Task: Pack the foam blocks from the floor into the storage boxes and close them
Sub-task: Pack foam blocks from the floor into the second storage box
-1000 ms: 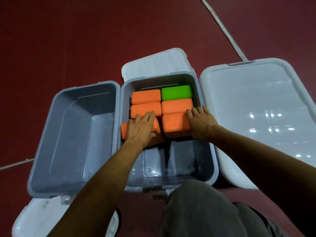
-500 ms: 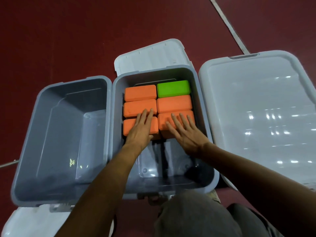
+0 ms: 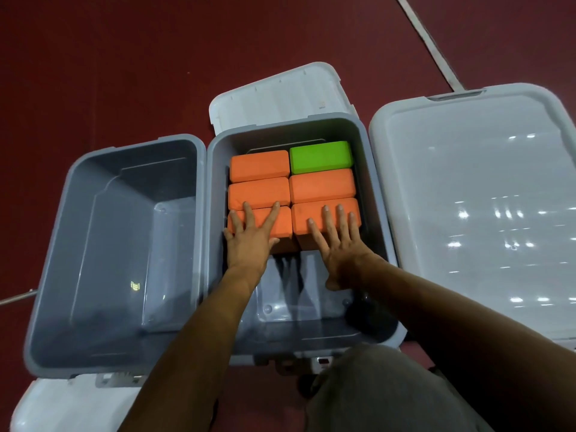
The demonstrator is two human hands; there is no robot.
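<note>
Left hand [image 3: 249,241] flat, fingers spread, on near-left orange block [image 3: 283,226]; right hand [image 3: 339,244] flat on near-right orange block [image 3: 304,212]. Blocks lie at 12 o'clock of palms, inside middle box [image 3: 216,194]

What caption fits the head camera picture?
Left hand and right hand rest flat on orange blocks in the middle storage box, near one green block.

Single head camera, close above, looking steeply down into middle box [image 3: 218,244].
</note>
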